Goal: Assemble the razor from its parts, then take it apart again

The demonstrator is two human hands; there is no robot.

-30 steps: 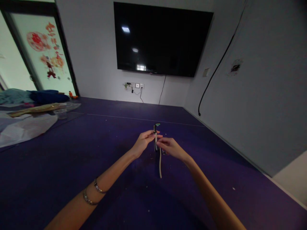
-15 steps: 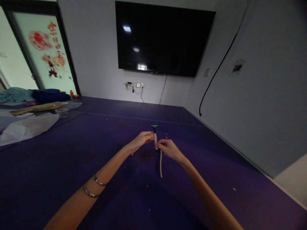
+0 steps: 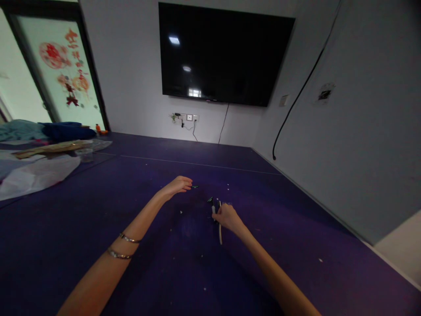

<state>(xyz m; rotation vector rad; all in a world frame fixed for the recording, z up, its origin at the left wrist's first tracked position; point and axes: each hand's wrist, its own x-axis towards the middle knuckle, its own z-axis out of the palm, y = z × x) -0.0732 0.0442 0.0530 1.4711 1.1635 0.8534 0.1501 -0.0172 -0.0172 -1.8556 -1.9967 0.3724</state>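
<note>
My right hand (image 3: 227, 217) is closed in a pinch on the pale grey handle of a razor (image 3: 213, 208), whose black and green head tilts up to the left. Off to the left, my left hand (image 3: 180, 185) has its fingers together on a thin dark strip with a green edge (image 3: 195, 186); its exact kind is too small to tell. A cream-coloured cord or thin rod (image 3: 220, 235) lies lengthwise on the purple surface (image 3: 184, 272), partly hidden by my right hand.
Small white scraps (image 3: 228, 184) are scattered over the surface. At the left lie a white plastic bag (image 3: 42, 177), a clear cup (image 3: 85, 154) and dark blue cloth (image 3: 67, 131). A television (image 3: 226, 52) hangs on the wall, and a black cable (image 3: 297, 94) dangles at the right.
My left hand has come away from the razor to the left with the thin dark strip. My right hand has lowered the razor toward me and tilted it.
</note>
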